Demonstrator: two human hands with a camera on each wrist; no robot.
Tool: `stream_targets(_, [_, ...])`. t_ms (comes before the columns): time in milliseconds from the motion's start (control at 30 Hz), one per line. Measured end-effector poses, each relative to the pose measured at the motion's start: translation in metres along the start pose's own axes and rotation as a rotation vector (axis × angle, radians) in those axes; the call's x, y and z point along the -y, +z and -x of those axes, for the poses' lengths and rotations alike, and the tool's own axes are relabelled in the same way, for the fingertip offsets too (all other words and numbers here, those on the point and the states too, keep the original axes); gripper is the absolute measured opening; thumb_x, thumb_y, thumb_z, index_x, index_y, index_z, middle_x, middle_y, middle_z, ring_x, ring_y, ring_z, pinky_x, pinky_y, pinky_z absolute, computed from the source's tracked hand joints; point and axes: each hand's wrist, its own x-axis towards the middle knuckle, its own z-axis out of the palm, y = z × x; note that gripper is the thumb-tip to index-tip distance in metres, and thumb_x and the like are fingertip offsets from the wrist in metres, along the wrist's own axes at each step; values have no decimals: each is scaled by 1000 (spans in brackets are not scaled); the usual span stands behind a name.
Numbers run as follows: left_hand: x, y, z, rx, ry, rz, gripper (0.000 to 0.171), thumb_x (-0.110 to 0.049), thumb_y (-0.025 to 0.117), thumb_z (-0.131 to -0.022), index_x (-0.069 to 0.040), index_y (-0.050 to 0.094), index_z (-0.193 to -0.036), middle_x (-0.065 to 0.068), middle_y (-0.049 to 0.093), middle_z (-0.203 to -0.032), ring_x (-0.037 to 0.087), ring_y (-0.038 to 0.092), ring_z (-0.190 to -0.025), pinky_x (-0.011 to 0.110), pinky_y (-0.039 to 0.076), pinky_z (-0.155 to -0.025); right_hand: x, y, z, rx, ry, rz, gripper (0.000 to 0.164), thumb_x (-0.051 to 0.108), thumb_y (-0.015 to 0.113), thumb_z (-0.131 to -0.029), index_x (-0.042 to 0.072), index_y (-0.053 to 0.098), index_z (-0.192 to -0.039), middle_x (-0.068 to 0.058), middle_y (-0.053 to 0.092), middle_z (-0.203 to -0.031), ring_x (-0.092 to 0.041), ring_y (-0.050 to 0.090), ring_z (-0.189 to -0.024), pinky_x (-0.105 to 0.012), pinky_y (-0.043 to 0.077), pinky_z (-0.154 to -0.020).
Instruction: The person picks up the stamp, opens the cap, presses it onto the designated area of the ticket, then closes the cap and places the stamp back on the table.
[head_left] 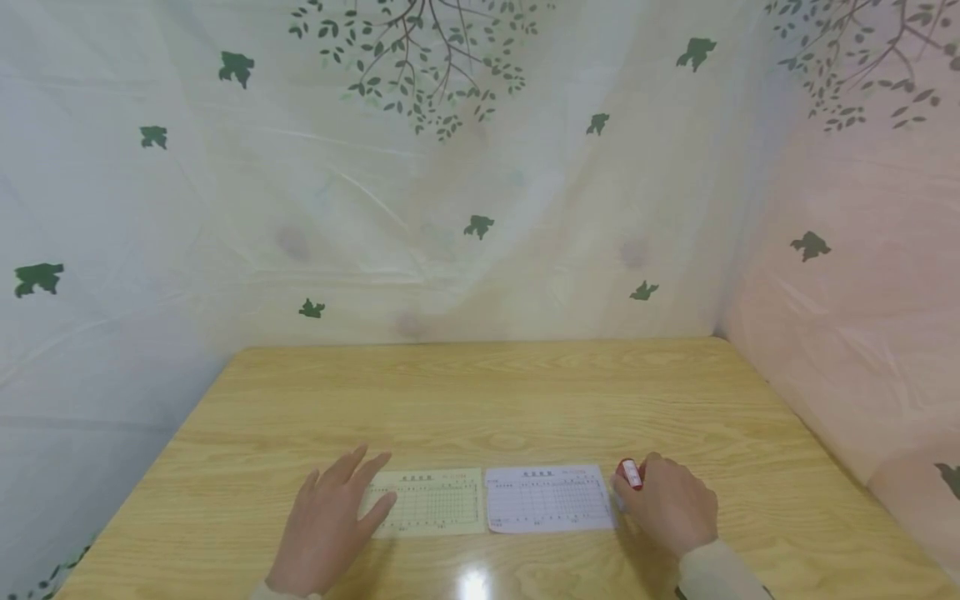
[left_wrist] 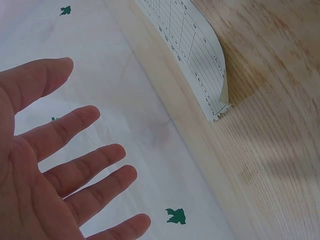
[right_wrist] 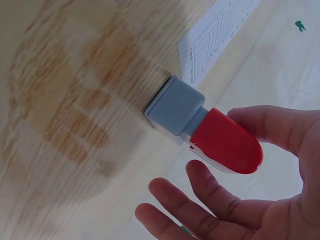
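Observation:
My left hand (head_left: 330,521), fingers spread and palm down, hovers over the left edge of a pale yellow printed form slip (head_left: 435,502). In the left wrist view it holds nothing, and the slip (left_wrist: 195,55) shows a curled, ragged-edged end. At the right, a self-inking stamp (right_wrist: 225,142) with a red handle and grey base stands base down, right beside a white printed form slip (head_left: 551,500). My right hand (head_left: 671,504) is around the stamp's handle, its thumb at one side and its loosely bent fingers spread at the other, with a gap showing.
The two slips lie side by side on a wood-grain table (head_left: 480,400). Pale curtains (head_left: 480,275) with green leaf and bird prints hang behind and along both sides. A bright light reflection sits near the table's front.

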Motion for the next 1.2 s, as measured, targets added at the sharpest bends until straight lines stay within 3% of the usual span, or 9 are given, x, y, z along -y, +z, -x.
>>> stream_targets(700, [-5, 2, 7, -4, 2, 11, 44, -34, 65, -81, -14, 58, -119, 17, 53, -124, 36, 51, -110, 63, 34, -91, -8, 4, 0, -22, -43, -34, 34, 41, 58, -81, 7, 54, -80, 0, 49, -66, -16, 45, -56, -29, 34, -43])
stream_targets(1200, [-9, 1, 7, 45, -15, 18, 46, -36, 64, -82, -15, 57, -122, 15, 51, -126, 36, 49, -112, 63, 33, -92, -8, 3, 1, -21, -28, -38, 32, 39, 58, -81, 7, 56, -80, -1, 49, -67, -17, 45, -57, -29, 33, -44])
